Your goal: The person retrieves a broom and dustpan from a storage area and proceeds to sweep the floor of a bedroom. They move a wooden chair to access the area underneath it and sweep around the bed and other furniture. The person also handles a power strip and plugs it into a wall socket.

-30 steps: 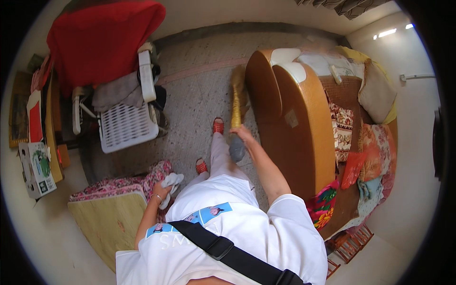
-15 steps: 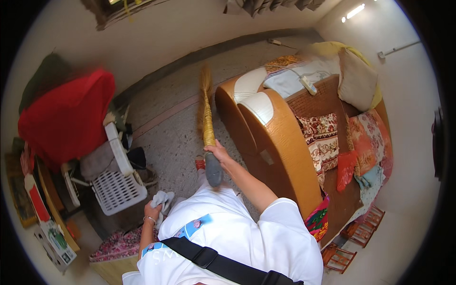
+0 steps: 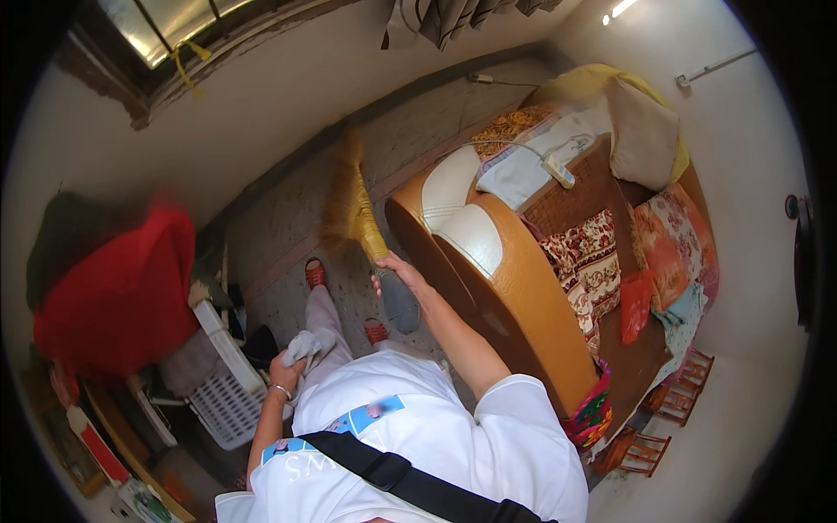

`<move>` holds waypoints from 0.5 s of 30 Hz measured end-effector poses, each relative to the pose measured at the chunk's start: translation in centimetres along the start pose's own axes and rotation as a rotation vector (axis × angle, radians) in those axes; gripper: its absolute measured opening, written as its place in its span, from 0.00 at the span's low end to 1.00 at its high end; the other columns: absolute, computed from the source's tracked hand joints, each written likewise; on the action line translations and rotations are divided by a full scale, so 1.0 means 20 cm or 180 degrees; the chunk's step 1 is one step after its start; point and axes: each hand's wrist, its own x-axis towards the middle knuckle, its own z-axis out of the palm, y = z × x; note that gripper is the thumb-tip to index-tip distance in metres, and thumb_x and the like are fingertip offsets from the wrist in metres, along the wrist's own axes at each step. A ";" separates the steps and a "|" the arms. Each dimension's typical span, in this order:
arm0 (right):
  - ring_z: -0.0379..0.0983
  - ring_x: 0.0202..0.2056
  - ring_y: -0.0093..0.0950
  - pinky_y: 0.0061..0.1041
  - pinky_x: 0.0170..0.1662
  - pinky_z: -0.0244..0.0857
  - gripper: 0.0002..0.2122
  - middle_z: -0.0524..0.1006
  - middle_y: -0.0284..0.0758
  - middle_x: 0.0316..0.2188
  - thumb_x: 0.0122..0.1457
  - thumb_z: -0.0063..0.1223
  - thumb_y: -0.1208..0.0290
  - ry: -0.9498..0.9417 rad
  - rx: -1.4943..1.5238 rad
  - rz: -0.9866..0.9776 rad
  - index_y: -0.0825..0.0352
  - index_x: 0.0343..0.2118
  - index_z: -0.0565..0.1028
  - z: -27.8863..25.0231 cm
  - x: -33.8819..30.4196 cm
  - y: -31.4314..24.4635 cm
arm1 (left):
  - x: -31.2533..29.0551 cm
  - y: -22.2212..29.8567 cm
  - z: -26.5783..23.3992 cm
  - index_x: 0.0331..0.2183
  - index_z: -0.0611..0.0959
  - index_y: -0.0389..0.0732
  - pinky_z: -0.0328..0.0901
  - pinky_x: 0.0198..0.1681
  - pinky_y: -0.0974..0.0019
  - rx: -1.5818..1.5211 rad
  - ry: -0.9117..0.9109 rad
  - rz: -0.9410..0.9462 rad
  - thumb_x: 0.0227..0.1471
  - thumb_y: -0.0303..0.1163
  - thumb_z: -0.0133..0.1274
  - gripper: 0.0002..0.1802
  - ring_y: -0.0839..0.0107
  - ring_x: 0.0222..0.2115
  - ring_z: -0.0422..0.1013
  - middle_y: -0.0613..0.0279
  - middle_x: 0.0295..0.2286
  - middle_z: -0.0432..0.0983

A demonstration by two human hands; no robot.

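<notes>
My right hand (image 3: 404, 275) grips a straw broom (image 3: 370, 234) near where its yellow-bound stalk meets the grey grip end. The broom slants away from me over the floor, and its bristle end is blurred by motion. Low on my left side, my left hand (image 3: 286, 373) is closed round a crumpled greyish-white cloth (image 3: 310, 346). Below the broom, red sandals (image 3: 315, 274) show on my feet. Close beside the broom on the right stands the tan rounded end of a sofa (image 3: 523, 305).
Patterned cushions (image 3: 582, 254) and a white power strip (image 3: 559, 172) with a cord lie on the sofa. To my left are a red cloth (image 3: 122, 296) over a bulky shape and a white slatted plastic seat (image 3: 228, 405). Small wooden chairs (image 3: 641, 455) stand behind right.
My view has shifted and both sandals now show. The broom has tilted further left at its bristle end, still in my right hand. My left hand keeps the cloth.
</notes>
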 end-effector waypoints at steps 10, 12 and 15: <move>0.69 0.16 0.31 0.29 0.20 0.68 0.12 0.69 0.39 0.16 0.48 0.50 0.68 0.0912 0.0140 -0.0450 0.63 0.33 0.61 0.30 0.58 -0.23 | 0.91 0.33 -0.45 0.40 0.74 0.36 0.64 0.39 0.66 0.0307 -0.0220 0.0679 0.35 0.39 0.60 0.28 0.61 0.35 0.71 0.49 0.33 0.74; 0.69 0.17 0.29 0.27 0.20 0.68 0.13 0.69 0.38 0.17 0.47 0.51 0.67 0.0917 0.0063 -0.0585 0.65 0.32 0.63 0.36 0.63 -0.28 | 1.04 0.44 -0.52 0.40 0.74 0.36 0.64 0.39 0.66 0.0239 -0.0392 0.0746 0.35 0.37 0.60 0.27 0.62 0.36 0.71 0.50 0.33 0.74; 0.69 0.18 0.27 0.25 0.21 0.68 0.13 0.70 0.37 0.19 0.47 0.51 0.65 0.0560 0.0630 -0.0260 0.67 0.31 0.64 0.48 0.56 -0.42 | 1.18 0.57 -0.61 0.40 0.74 0.37 0.64 0.40 0.67 0.0335 -0.0606 0.0709 0.35 0.36 0.60 0.26 0.64 0.36 0.71 0.52 0.33 0.75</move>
